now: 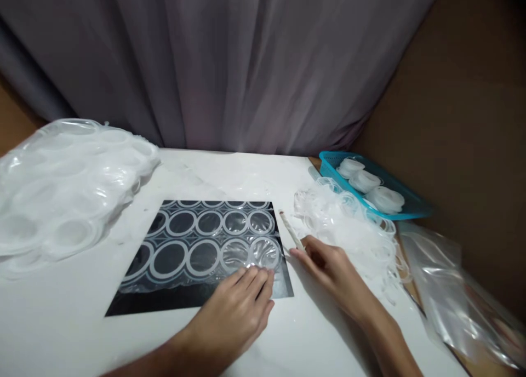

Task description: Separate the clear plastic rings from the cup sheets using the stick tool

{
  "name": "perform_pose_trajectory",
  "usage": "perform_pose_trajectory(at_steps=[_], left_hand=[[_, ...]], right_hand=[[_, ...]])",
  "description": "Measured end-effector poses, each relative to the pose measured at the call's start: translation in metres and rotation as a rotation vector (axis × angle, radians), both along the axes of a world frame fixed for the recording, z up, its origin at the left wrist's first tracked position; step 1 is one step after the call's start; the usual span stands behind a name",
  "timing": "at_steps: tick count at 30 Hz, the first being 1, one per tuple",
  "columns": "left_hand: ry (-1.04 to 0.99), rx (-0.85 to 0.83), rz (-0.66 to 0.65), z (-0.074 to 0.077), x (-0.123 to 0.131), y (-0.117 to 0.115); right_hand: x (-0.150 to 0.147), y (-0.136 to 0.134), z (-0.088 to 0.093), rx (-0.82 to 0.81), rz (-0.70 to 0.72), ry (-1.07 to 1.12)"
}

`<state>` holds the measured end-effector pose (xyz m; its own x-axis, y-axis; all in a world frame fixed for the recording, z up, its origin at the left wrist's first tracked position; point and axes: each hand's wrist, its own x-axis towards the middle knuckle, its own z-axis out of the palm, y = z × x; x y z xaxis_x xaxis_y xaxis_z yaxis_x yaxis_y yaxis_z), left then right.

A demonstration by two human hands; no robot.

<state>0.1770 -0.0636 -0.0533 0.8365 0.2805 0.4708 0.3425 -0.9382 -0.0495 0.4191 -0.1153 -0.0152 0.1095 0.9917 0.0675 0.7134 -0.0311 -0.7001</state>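
Note:
My left hand (242,303) lies palm down at the lower edge of a clear plastic sheet (181,232) printed with rows of whitish rings. Its fingers are stretched out and rest on the film. Beneath the sheet is a flat black board (164,301). To the right of the board, my right hand (326,264) is closed around a slim white pen-like stick (291,232), whose dark tip points up and left, away from me. The exact kind of stick does not show.
A thick stack of ring-printed plastic sheets (69,185) covers the left of the white table (197,174). On the right are a heap of cut plastic rings (341,212), a blue basket (411,207) with stacked white discs (384,200), and clear plastic bags (447,284).

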Motion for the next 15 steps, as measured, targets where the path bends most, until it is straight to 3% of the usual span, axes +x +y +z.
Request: perform_pose_trajectory(at_steps=[4, 9, 15], left_hand=[[-0.05, -0.009, 0.005, -0.008, -0.002, -0.006], [-0.04, -0.109, 0.066, -0.006, 0.001, -0.008], [-0.035, -0.25, 0.1, 0.005, 0.0, -0.007]], right_hand=[[-0.002, -0.006, 0.002, 0.109, -0.07, 0.165], [-0.017, -0.001, -0.001, 0.141, 0.038, 0.588], [-0.028, 0.016, -0.01, 0.079, 0.072, 0.553]])
